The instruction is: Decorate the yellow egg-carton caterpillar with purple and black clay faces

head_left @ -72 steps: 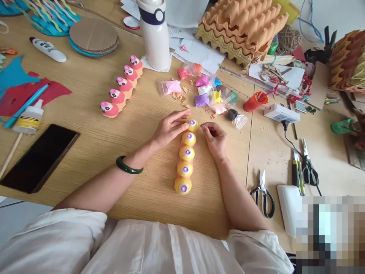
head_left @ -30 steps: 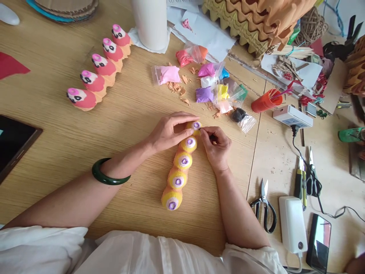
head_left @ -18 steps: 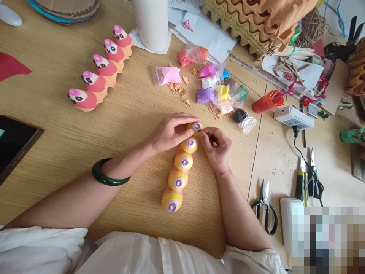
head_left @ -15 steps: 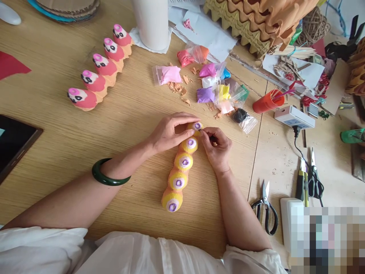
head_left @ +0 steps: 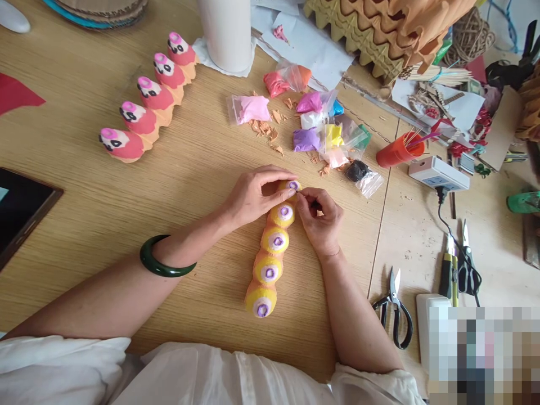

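A strip of egg-carton cups (head_left: 265, 264) lies on the table, covered in yellow with pale discs and purple rings on top. My left hand (head_left: 257, 194) grips its far cup between thumb and fingers. At that same cup, my right hand (head_left: 321, 216) is closed in a pinch on a small black bit of clay (head_left: 298, 192), mostly hidden by the fingertips. Purple rings (head_left: 270, 273) show on the nearer cups, which have no black marks. To the left stands a pink-red strip of egg-carton cups (head_left: 156, 95) with pink rings and black markings.
Bags of coloured clay (head_left: 306, 139) and carton scraps (head_left: 264, 129) lie beyond my hands. On the right are an orange cup (head_left: 392, 153), a power strip (head_left: 439, 173), scissors (head_left: 394, 309) and a cutter (head_left: 448, 270). Stacked egg trays (head_left: 379, 34) stand at the back; a tablet (head_left: 27, 214) lies left.
The yellow strip's near end has swung slightly right. My left thumb has shifted right along the far cup, closer to my right fingertips. The right hand stays nearly in place.
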The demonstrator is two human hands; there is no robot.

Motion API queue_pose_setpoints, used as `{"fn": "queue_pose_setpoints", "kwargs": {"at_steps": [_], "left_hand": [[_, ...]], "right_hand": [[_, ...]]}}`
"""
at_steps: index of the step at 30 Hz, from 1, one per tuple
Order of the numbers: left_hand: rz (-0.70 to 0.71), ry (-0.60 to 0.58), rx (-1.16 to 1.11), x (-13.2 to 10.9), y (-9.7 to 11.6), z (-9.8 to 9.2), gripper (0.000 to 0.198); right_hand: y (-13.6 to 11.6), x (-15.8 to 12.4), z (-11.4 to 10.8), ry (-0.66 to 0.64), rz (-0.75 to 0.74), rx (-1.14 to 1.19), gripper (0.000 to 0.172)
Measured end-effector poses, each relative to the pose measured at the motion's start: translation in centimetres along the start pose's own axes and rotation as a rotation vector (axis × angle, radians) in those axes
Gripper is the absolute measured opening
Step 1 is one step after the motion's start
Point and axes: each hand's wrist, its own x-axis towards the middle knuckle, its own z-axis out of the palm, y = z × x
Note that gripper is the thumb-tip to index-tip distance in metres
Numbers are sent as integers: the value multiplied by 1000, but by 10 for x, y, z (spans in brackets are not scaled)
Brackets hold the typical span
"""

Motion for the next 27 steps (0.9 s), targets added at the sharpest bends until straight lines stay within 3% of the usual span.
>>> {"fn": "queue_pose_setpoints", "kwargs": {"at_steps": [13, 17, 27], "left_hand": [[13, 22, 9, -1, -1, 2, 30], [8, 23, 3, -1, 0, 1, 32], [-18, 2, -15, -2, 3, 0, 34]], "right_hand": [[3, 5, -1, 46, 203, 248, 18], [3, 5, -2, -8, 253, 267, 27], [7, 8, 2, -28, 260, 227, 32]]}}
